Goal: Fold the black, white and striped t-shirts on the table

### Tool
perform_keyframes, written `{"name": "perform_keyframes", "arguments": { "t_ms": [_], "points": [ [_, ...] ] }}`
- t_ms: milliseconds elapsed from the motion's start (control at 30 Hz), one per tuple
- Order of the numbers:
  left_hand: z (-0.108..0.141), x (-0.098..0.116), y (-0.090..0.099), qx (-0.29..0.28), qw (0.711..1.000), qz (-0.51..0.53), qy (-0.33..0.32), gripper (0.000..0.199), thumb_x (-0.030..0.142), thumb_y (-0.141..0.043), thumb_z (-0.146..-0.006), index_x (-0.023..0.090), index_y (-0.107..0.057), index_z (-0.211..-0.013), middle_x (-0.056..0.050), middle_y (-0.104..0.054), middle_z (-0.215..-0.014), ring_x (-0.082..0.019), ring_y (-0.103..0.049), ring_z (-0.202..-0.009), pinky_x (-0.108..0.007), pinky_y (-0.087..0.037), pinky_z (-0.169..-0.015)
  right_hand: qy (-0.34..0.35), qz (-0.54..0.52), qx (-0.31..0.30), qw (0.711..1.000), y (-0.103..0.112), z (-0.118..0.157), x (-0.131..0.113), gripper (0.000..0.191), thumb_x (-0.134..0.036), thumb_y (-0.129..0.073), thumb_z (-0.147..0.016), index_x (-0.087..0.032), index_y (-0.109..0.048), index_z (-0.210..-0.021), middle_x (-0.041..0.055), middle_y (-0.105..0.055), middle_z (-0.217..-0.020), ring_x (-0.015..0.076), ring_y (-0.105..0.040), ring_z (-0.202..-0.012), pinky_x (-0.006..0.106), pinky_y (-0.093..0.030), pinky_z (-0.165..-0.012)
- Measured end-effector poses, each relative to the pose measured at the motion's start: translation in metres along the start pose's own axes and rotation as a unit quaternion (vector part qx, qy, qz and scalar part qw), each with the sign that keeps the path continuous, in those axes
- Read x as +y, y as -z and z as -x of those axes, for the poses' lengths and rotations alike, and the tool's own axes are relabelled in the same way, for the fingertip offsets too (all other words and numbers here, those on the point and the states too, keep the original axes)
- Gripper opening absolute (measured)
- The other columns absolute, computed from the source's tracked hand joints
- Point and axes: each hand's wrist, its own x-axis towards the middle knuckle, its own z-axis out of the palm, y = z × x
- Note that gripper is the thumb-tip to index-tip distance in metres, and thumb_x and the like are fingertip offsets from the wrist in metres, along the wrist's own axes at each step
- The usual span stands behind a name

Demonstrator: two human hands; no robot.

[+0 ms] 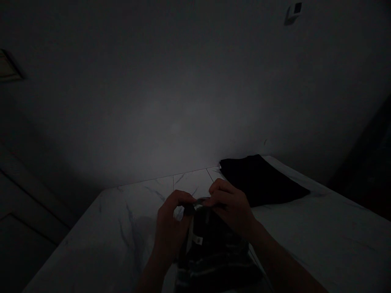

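A dark garment with pale stripes [214, 260] hangs down from my two hands over the near side of the table. My left hand [172, 221] pinches its top edge between thumb and fingers. Close beside it, my right hand [230, 205] grips the same edge. A small white label [197, 240] shows on the inside of the cloth. The picture is very dark, so the kind of garment cannot be made out, and its lower part runs out of view.
A folded black cloth [262, 181] lies on the white marble-patterned table [128, 228], at the back right near the wall [171, 101]. A small switch-like fitting [295, 10] is high on the wall, and a framed thing [8, 67] hangs at the left.
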Motion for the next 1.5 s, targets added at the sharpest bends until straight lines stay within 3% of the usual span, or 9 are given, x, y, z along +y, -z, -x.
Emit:
{"name": "perform_keyframes", "arguments": {
  "t_ms": [333, 500, 633, 800, 900, 1133, 1300, 1400, 1500],
  "points": [
    [-0.003, 0.001, 0.000, 0.034, 0.994, -0.011, -0.102, 0.026, -0.001, -0.055, -0.073, 0.021, -0.067, -0.078, 0.002, -0.067, -0.078, -0.011, -0.066, -0.075, -0.020, -0.052, -0.068, -0.026, -0.061, 0.008, 0.998, -0.003, -0.002, 0.001, 0.022, -0.001, -0.056, -0.074, -0.021, -0.054, -0.065, -0.0018, -0.052, -0.072, 0.0116, -0.053, -0.065, 0.021, -0.038, -0.055],
    [-0.001, -0.004, 0.004, 0.061, 0.994, -0.014, -0.092, 0.024, 0.001, -0.058, -0.075, 0.022, -0.067, -0.079, 0.002, -0.067, -0.080, -0.011, -0.065, -0.076, -0.021, -0.052, -0.068, -0.112, -0.051, -0.104, 0.987, 0.011, -0.007, -0.005, 0.018, -0.022, -0.076, -0.077, -0.021, -0.058, -0.082, -0.0041, -0.056, -0.075, 0.0097, -0.049, -0.060, 0.021, -0.037, -0.053],
    [-0.002, -0.004, 0.005, 0.033, 0.998, 0.003, -0.044, 0.021, 0.004, -0.057, -0.072, 0.021, -0.067, -0.077, 0.002, -0.067, -0.080, -0.012, -0.065, -0.076, -0.021, -0.051, -0.068, -0.121, -0.038, -0.147, 0.981, 0.015, -0.007, -0.007, 0.030, -0.036, -0.079, -0.081, -0.022, -0.064, -0.102, -0.0013, -0.062, -0.083, 0.0111, -0.055, -0.065, 0.022, -0.044, -0.059],
    [-0.006, -0.005, 0.000, -0.002, 0.992, 0.072, 0.102, 0.015, 0.014, -0.065, -0.068, 0.020, -0.058, -0.080, 0.003, -0.063, -0.079, -0.012, -0.064, -0.073, -0.022, -0.053, -0.069, -0.083, -0.057, -0.175, 0.979, 0.004, -0.005, -0.004, 0.018, -0.019, -0.056, -0.095, -0.023, -0.069, -0.108, 0.0050, -0.067, -0.096, 0.0153, -0.064, -0.085, 0.027, -0.051, -0.075],
    [-0.007, -0.008, 0.003, -0.026, 0.981, 0.082, 0.176, 0.030, 0.020, -0.072, -0.068, 0.021, -0.052, -0.091, 0.003, -0.063, -0.083, -0.013, -0.065, -0.078, -0.025, -0.053, -0.074, -0.143, -0.051, -0.120, 0.981, 0.003, -0.005, 0.004, 0.019, -0.017, -0.051, -0.095, -0.022, -0.069, -0.099, 0.0044, -0.069, -0.090, 0.0158, -0.065, -0.082, 0.027, -0.051, -0.074],
    [-0.009, -0.046, 0.013, -0.292, 0.935, 0.011, 0.202, 0.045, 0.020, -0.077, -0.060, 0.022, -0.063, -0.103, -0.003, -0.071, -0.097, -0.021, -0.065, -0.090, -0.029, -0.051, -0.073, -0.294, -0.041, 0.148, 0.943, 0.024, -0.004, 0.034, 0.020, -0.040, -0.058, -0.089, -0.022, -0.065, -0.095, 0.0015, -0.069, -0.086, 0.0188, -0.065, -0.082, 0.031, -0.052, -0.075],
    [-0.022, -0.076, 0.018, -0.204, 0.957, -0.060, 0.198, 0.008, 0.018, -0.058, -0.064, 0.018, -0.064, -0.068, 0.001, -0.062, -0.063, -0.015, -0.058, -0.064, -0.025, -0.044, -0.060, -0.313, -0.045, 0.268, 0.910, 0.045, -0.003, 0.053, 0.024, -0.045, -0.064, -0.084, -0.024, -0.066, -0.094, 0.0012, -0.068, -0.090, 0.0201, -0.065, -0.088, 0.037, -0.053, -0.083],
    [-0.026, -0.064, 0.027, -0.118, 0.975, -0.016, 0.190, 0.012, 0.026, -0.060, -0.068, 0.018, -0.067, -0.073, 0.002, -0.064, -0.066, -0.014, -0.058, -0.064, -0.023, -0.045, -0.060, -0.306, -0.010, 0.292, 0.906, 0.054, -0.003, 0.056, 0.022, -0.042, -0.067, -0.081, -0.024, -0.067, -0.094, 0.0019, -0.068, -0.090, 0.0206, -0.064, -0.086, 0.038, -0.053, -0.082],
    [-0.023, -0.041, 0.031, -0.049, 0.986, 0.002, 0.159, 0.014, 0.029, -0.061, -0.072, 0.019, -0.070, -0.077, 0.001, -0.068, -0.070, -0.014, -0.061, -0.067, -0.023, -0.047, -0.062, -0.274, 0.034, 0.236, 0.932, 0.054, -0.005, 0.045, 0.023, -0.040, -0.067, -0.083, -0.025, -0.070, -0.099, 0.0033, -0.068, -0.094, 0.0214, -0.063, -0.088, 0.038, -0.052, -0.082]
  ]
}}
